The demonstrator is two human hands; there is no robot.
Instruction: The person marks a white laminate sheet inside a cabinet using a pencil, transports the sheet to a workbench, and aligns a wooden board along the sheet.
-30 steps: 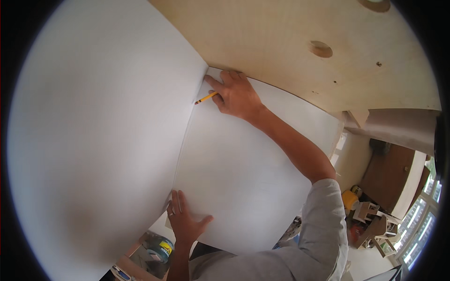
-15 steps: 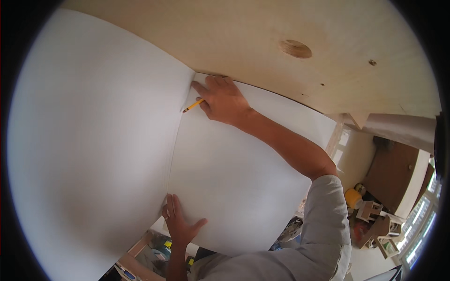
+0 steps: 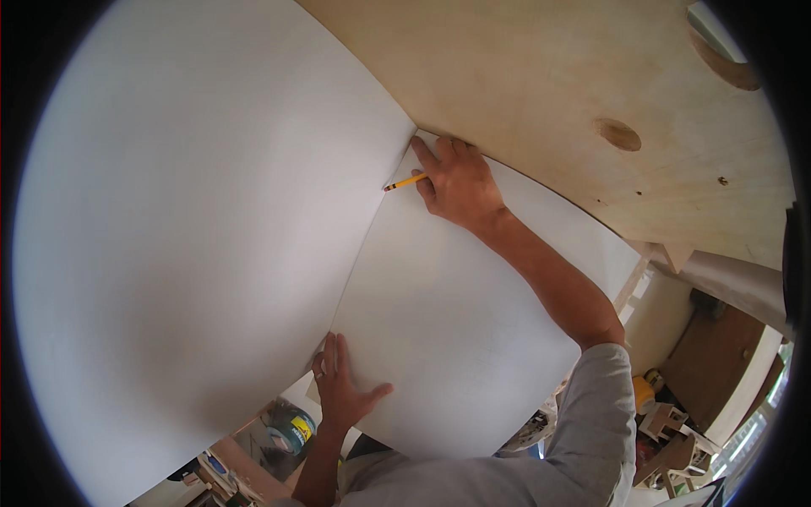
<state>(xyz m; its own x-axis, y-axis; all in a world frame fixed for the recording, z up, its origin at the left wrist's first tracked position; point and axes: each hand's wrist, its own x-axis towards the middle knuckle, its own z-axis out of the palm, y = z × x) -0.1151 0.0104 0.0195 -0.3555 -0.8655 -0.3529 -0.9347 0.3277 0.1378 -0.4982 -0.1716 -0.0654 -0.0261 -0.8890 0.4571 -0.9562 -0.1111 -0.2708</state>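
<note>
A white panel (image 3: 473, 338) lies between a larger white panel (image 3: 177, 220) on the left and a plywood board (image 3: 541, 76) at the top. At the upper corner, my right hand (image 3: 460, 182) grips a yellow pencil (image 3: 403, 181), its eraser end near the seam, while its fingertips rest along the panel's edge. Lower down, my left hand (image 3: 346, 384) lies on the smaller panel beside the seam, fingers stretched and thumb out to the right.
The plywood has round holes (image 3: 617, 133) and a triangular wooden piece (image 3: 676, 256) beneath it. Below left sit a teal container (image 3: 289, 428) and cluttered items. At right are a brown cabinet (image 3: 701, 359), a yellow container (image 3: 642, 393), small wooden pieces (image 3: 667, 418) and a window (image 3: 743, 439).
The view has swung, shifting the panels and right hand rightward compared with half a second ago. Both hands keep much the same place on the panel, with the pencil still held.
</note>
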